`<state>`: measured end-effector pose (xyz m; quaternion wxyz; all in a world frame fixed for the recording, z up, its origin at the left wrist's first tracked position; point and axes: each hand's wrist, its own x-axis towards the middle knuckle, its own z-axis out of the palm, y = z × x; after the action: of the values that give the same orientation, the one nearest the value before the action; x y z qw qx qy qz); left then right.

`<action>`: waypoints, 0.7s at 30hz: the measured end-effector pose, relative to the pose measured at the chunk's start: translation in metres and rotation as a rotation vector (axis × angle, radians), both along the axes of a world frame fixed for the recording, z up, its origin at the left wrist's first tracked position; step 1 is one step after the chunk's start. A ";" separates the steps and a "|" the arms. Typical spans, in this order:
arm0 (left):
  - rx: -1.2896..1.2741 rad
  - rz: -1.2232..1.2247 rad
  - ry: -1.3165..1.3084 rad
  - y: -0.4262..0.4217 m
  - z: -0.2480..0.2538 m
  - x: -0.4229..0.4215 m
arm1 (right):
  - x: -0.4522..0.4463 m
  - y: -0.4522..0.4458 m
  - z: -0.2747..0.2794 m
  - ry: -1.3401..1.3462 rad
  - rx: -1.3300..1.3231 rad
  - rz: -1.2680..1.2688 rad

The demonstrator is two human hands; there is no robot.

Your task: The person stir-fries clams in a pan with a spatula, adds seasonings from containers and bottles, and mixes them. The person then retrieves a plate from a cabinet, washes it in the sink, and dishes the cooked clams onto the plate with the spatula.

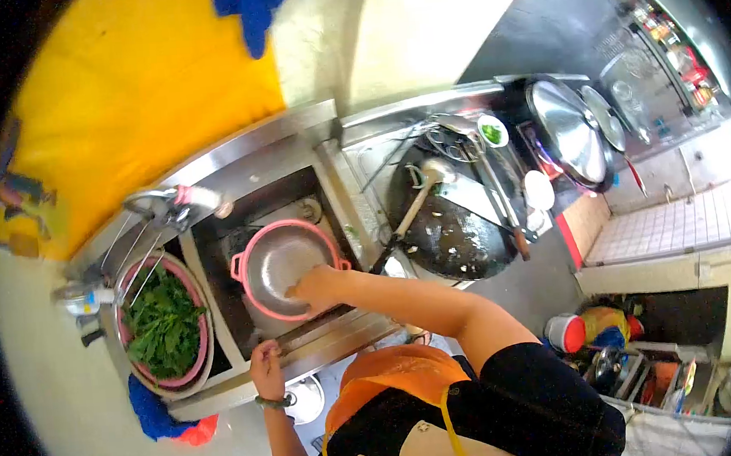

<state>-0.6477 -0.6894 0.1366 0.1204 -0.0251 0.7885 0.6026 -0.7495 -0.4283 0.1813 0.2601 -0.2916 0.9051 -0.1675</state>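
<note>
Head view: your right hand reaches over the near rim of the pink-rimmed bowl, which sits in the sink. Its fingers dip inside, bent downward; I cannot tell whether they are clamped on anything. Your left hand hangs by the sink's front edge, fingers loosely curled, and whether it pinches something small is unclear. The step in hand looks like handwork inside the bowl. Leafy greens lie in a container to your left, well apart from your right hand. As I judge it, moving the bowl calls for both hands on its rim, keeping it level.
</note>
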 end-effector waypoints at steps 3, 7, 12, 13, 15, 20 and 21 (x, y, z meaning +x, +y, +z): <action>-0.017 0.010 0.036 0.009 0.005 -0.004 | 0.033 0.039 0.070 0.003 -0.323 -0.251; -0.096 -0.038 0.157 0.028 0.016 -0.015 | 0.111 0.142 0.127 0.260 -0.652 -0.595; -0.094 -0.033 0.273 0.077 0.058 -0.015 | 0.255 0.357 0.039 0.606 -0.485 -1.694; -0.133 -0.032 0.295 0.091 0.061 -0.008 | 0.277 0.397 0.020 0.560 -0.566 -1.815; -0.196 -0.031 0.355 0.134 0.080 0.009 | 0.288 0.449 0.008 0.231 -0.931 -1.984; -0.225 0.039 0.285 0.224 0.081 0.098 | 0.244 0.525 -0.057 -0.032 -1.255 -1.886; -0.229 0.074 0.220 0.245 0.086 0.117 | 0.237 0.534 -0.072 -0.086 -1.295 -1.818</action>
<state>-0.5309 -0.4449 0.2224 0.0074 -0.0014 0.8591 0.5117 -0.5123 0.1055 0.1093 -0.1290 0.4044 0.5140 -0.7454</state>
